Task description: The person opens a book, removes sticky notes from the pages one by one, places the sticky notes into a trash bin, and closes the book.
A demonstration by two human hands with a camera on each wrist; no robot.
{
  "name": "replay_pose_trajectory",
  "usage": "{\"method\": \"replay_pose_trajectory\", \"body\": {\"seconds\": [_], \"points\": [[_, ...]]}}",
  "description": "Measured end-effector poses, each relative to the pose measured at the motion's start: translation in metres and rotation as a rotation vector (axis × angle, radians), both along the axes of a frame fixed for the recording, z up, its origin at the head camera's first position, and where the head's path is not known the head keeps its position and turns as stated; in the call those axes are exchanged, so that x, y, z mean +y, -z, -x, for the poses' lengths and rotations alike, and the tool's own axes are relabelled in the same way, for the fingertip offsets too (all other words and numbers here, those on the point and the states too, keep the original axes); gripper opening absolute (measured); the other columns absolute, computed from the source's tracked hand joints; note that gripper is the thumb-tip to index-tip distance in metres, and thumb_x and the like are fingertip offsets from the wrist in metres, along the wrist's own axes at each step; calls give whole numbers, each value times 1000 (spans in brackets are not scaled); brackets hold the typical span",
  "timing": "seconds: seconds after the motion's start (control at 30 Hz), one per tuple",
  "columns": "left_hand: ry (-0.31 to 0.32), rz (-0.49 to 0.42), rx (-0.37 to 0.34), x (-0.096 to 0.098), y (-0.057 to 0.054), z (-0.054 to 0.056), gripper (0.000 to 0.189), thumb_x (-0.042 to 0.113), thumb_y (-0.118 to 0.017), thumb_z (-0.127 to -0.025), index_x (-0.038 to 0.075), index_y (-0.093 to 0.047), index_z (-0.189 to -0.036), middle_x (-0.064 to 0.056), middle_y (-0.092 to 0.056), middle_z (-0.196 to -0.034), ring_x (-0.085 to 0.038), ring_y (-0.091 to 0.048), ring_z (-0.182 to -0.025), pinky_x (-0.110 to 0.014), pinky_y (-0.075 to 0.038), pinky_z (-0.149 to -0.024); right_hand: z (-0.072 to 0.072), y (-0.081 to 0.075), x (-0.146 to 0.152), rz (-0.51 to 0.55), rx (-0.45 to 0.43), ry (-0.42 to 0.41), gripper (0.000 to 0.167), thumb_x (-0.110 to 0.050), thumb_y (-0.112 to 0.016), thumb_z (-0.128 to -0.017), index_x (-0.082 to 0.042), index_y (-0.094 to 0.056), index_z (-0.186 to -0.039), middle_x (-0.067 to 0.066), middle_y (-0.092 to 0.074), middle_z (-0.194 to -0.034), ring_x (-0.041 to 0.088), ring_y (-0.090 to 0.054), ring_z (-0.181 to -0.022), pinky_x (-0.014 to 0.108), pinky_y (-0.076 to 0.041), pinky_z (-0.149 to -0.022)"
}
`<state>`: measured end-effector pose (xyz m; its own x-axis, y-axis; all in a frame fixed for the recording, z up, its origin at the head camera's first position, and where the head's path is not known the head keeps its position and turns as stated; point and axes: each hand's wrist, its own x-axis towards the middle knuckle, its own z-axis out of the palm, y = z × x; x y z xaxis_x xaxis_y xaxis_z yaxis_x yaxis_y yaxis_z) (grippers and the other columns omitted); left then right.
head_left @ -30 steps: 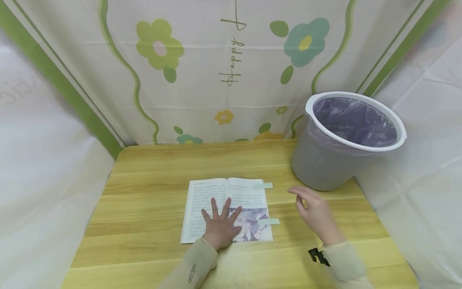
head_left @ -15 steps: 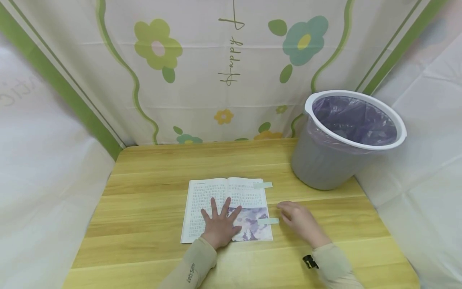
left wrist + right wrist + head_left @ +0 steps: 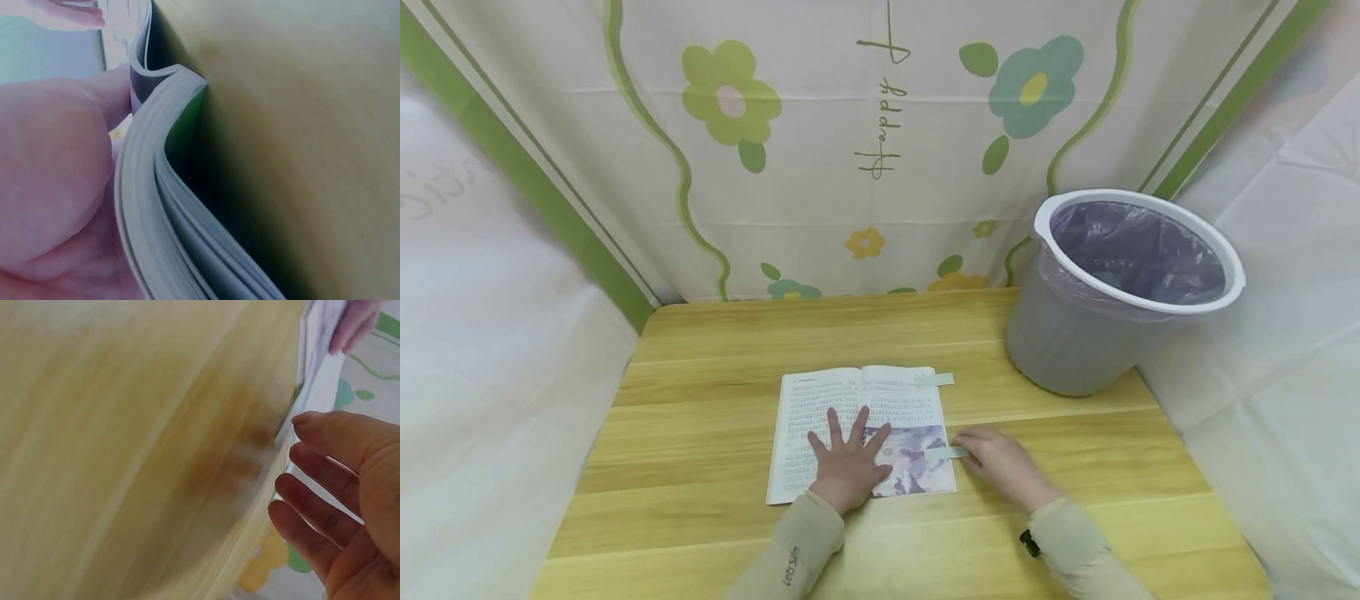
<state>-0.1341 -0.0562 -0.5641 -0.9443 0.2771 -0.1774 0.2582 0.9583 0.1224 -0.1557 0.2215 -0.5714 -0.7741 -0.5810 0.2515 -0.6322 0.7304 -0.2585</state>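
Observation:
An open book (image 3: 818, 392) lies on the wooden table, with a purple picture on its right-hand page. My left hand (image 3: 847, 473) rests spread across its lower middle, palm down; the left wrist view shows that hand's thumb side against the book's curved page edges (image 3: 139, 187). Two pale green sticky tabs stick out from the right page, an upper tab (image 3: 934, 380) and a lower tab (image 3: 945, 452). My right hand (image 3: 1003, 467) is at the outer end of the lower tab. In the right wrist view its thumb (image 3: 334, 432) and loosely bent fingers stand apart at the page edge.
A grey bin (image 3: 1063, 337) with a white rim and a purple liner stands at the table's back right. Behind the table (image 3: 715, 350) hangs a flowered curtain (image 3: 820, 192), and white cloth (image 3: 1285, 350) encloses the sides.
My right hand has come down and left from near the bin to the lower tab. The book and my left hand have shifted slightly left.

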Motion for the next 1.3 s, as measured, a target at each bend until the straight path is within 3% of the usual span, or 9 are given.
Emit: {"method": "replay_pose_trajectory", "body": {"seconds": [0.13, 0.33, 0.43, 0.63, 0.8, 1.13, 1.3], "points": [[14, 41, 27, 3, -2, 0, 64, 59, -50, -96, 32, -38, -154, -8, -20, -164, -58, -8, -142, -79, -19, -102, 0, 3, -2, -23, -2, -3, 37, -4, -83, -76, -4, -73, -112, 13, -69, -114, 29, -66, -106, 41, -54, -91], [90, 93, 62, 14, -9, -1, 71, 54, -55, -95, 14, -41, -152, -6, -31, -160, -41, -16, -147, -66, -19, -112, 1, 6, -3, -23, 31, -27, 35, 0, -83, -76, -2, -74, -109, 13, -70, -112, 29, -67, -103, 41, -56, -88], [108, 103, 53, 20, -7, -2, 75, 55, -55, -95, 10, -38, -153, -6, -31, -160, -36, -19, -148, -62, -20, -114, 2, 8, -2, -51, 73, -51, 32, 1, -81, -77, -3, -74, -108, 12, -70, -110, 27, -68, -100, 37, -57, -86], [129, 110, 41, 29, -1, -1, 78, 59, -53, -95, 12, -36, -154, -6, -28, -161, -34, -21, -148, -62, -20, -114, 6, 12, 0, -85, 160, -110, 29, 2, -82, -76, -5, -76, -104, 10, -71, -105, 23, -69, -94, 32, -58, -81], [129, 88, 31, 35, 1, 1, 81, 60, -55, -92, 12, -37, -154, -7, -28, -161, -34, -21, -147, -61, -20, -115, 7, 12, -1, -84, 174, -156, 27, -2, -83, -76, -7, -75, -101, 8, -71, -102, 22, -69, -92, 31, -58, -80], [144, 45, -10, 44, -5, 7, 89, 62, -62, -85, 11, -37, -154, -10, -29, -160, -37, -22, -147, -60, -24, -114, 7, 9, -6, -194, 208, -192, 28, 0, -80, -78, -8, -74, -104, 8, -70, -107, 24, -68, -98, 32, -57, -84], [134, 39, -19, 47, -8, 8, 96, 64, -67, -78, 12, -38, -153, -9, -30, -160, -36, -24, -146, -61, -24, -113, 8, 10, -5, -200, 231, -204, 30, 3, -81, -75, -8, -74, -103, 8, -70, -105, 23, -68, -97, 32, -58, -82]]}}
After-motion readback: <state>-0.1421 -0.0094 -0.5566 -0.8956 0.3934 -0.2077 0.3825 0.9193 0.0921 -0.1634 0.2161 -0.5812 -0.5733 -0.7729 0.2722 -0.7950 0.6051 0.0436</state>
